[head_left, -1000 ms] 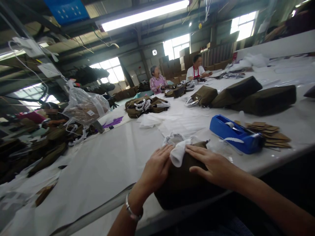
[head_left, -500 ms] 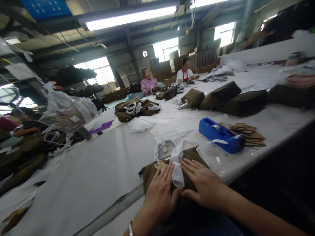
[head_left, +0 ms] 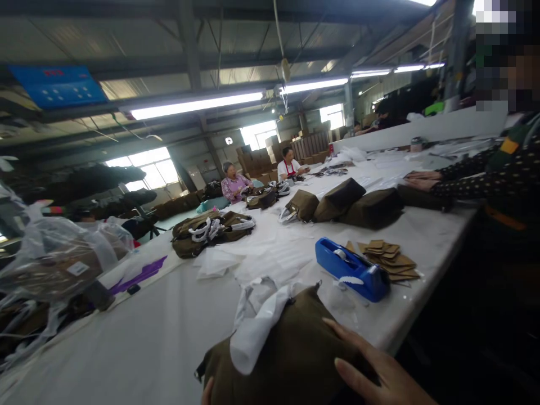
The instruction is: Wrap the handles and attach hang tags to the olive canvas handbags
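An olive-brown handbag (head_left: pixel 291 343) is close in front of me at the table's near edge, its body bulging toward me. White wrapping (head_left: pixel 255 334) covers its handles and hangs over the bag's front. My right hand (head_left: pixel 375 365) grips the right side of the bag, thumb and fingers apart against the fabric. Of my left hand (head_left: pixel 207 392), just a finger shows at the bag's lower left side; the rest is below the picture. The bag's underside is out of sight.
Beyond the bag stand a blue tape dispenser (head_left: pixel 352 270) and brown card tags (head_left: pixel 390 259). More olive bags (head_left: pixel 360 205) lie at the right, others (head_left: pixel 211 230) at the left. A co-worker's hands (head_left: pixel 422 180) rest on a bag; two people sit farther back.
My hands have gone from lying flat on the bag's front to its two sides. The bag has come nearer and tipped up. The view has swung right and upward.
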Available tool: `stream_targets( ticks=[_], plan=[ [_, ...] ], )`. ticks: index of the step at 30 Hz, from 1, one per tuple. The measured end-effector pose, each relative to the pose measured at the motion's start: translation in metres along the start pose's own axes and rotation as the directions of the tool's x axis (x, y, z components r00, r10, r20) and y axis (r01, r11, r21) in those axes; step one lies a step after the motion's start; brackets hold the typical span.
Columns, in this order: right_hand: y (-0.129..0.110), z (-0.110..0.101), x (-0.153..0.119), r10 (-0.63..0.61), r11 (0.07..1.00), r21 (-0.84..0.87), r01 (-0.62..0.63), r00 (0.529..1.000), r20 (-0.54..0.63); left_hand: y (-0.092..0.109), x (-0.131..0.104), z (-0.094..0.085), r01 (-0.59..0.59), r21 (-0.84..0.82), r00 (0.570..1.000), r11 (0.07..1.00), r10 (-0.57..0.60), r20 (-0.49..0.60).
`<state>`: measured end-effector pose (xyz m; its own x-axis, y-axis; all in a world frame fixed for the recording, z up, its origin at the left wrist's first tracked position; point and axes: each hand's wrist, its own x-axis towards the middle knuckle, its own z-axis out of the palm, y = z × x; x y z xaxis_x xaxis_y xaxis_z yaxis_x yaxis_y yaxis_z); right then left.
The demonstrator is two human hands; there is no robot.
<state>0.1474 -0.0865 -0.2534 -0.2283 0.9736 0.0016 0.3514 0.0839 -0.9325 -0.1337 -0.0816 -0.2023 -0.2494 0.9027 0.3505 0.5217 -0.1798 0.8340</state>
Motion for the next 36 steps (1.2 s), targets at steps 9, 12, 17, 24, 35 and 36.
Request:
stream_targets(
  ticks=[9, 12, 17, 24, 35, 36],
  plan=[
    [-0.138, -0.178, 0.187, -0.574, 0.799, -0.425, 0.426, 0.328, -0.750, 0.119, 0.178, 0.110, -0.152, -0.626, 0.981, 0.765, 0.195, -0.001],
    [-0.131, -0.169, 0.181, -0.651, 0.744, -0.379, 0.550, 0.467, -0.599, 0.118, 0.167, 0.152, -0.105, -0.654, 0.963, 0.749, 0.240, 0.121],
    [-0.036, -0.116, 0.128, -0.516, 0.766, -0.485, 0.421, 0.853, -0.074, 0.032, 0.096, 0.153, -0.233, -0.347, 0.628, 0.909, 0.413, 0.660],
    [-0.014, -0.097, 0.126, -0.272, 0.822, -0.425, 0.378, 0.918, 0.289, -0.058, 0.097, 0.103, 0.070, -0.185, 0.654, 0.980, 0.095, 0.751],
    [-0.097, 0.014, 0.290, -0.341, 0.788, -0.344, 0.510, 0.827, 0.446, -0.129, 0.109, 0.083, 0.550, -0.515, 0.758, 0.657, -0.136, 0.638],
    [-0.100, 0.030, 0.315, -0.338, 0.779, -0.368, 0.508, 0.834, 0.436, -0.134, 0.110, 0.084, 0.571, -0.541, 0.765, 0.617, -0.163, 0.623]
  ],
)
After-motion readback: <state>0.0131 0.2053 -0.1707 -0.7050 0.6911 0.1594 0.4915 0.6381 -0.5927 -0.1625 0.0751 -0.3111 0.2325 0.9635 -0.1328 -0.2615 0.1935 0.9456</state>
